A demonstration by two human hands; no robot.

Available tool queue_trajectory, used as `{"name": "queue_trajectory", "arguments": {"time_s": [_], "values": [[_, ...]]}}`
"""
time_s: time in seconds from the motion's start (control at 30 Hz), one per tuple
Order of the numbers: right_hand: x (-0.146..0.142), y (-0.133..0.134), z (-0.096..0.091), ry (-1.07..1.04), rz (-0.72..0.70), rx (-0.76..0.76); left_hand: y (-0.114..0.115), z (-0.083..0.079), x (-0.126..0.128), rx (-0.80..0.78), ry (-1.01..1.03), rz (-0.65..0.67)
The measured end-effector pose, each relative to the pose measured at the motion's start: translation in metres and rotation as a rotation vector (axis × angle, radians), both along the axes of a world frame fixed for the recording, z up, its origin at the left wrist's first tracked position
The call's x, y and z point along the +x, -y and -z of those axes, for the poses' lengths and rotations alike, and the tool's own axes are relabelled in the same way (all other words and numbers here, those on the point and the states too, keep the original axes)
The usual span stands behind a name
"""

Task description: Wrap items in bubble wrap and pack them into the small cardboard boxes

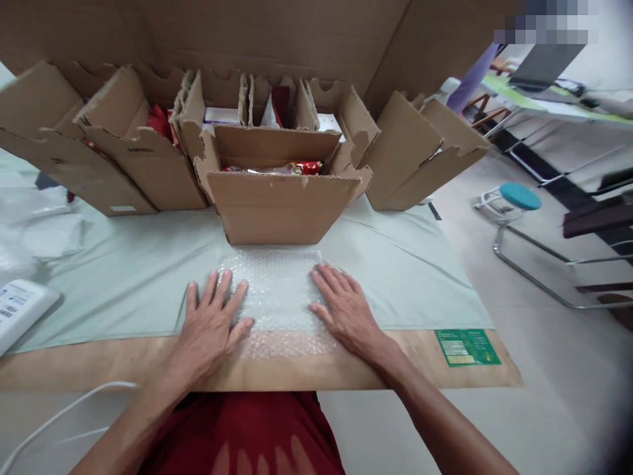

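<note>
A clear sheet of bubble wrap lies flat on the pale green cloth, its near edge over the bare wood of the table. My left hand rests palm down on its left edge, fingers spread. On the right edge, my right hand also lies flat, with the fingers closer together and the thumb apart. Neither hand holds anything. Just beyond the sheet stands an open cardboard box with shiny packets inside, one of them a red wrapper.
Behind it, several open cardboard boxes form a row against a large cardboard panel. Clear plastic bags and a white device are at the left. A green card lies near the right corner. A blue stool stands beyond.
</note>
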State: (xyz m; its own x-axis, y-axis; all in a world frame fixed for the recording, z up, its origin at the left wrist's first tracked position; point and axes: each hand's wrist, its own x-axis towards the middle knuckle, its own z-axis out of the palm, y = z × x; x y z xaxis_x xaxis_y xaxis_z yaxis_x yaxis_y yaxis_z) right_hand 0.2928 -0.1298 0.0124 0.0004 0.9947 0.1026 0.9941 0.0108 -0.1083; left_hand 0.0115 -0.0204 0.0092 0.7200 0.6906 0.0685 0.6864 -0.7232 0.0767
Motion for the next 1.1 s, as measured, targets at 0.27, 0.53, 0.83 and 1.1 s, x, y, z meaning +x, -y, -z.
{"name": "queue_trajectory", "arguments": {"time_s": [0.27, 0.53, 0.83, 1.1], "values": [[0.014, 0.062, -0.028, -0.128, -0.193, 0.008, 0.001, -0.004, -0.029, -0.022, 0.206, 0.161], [-0.017, 0.041, -0.019, -0.443, -0.194, 0.188, 0.002, -0.015, -0.035, -0.283, 0.26, 0.143], [-0.012, 0.032, -0.035, -1.258, 0.246, 0.068, -0.001, -0.039, -0.047, -0.635, 0.473, -0.167], [-0.006, 0.02, -0.023, -0.917, 0.333, 0.114, -0.014, -0.021, -0.004, -0.334, 0.457, -0.331]]}}
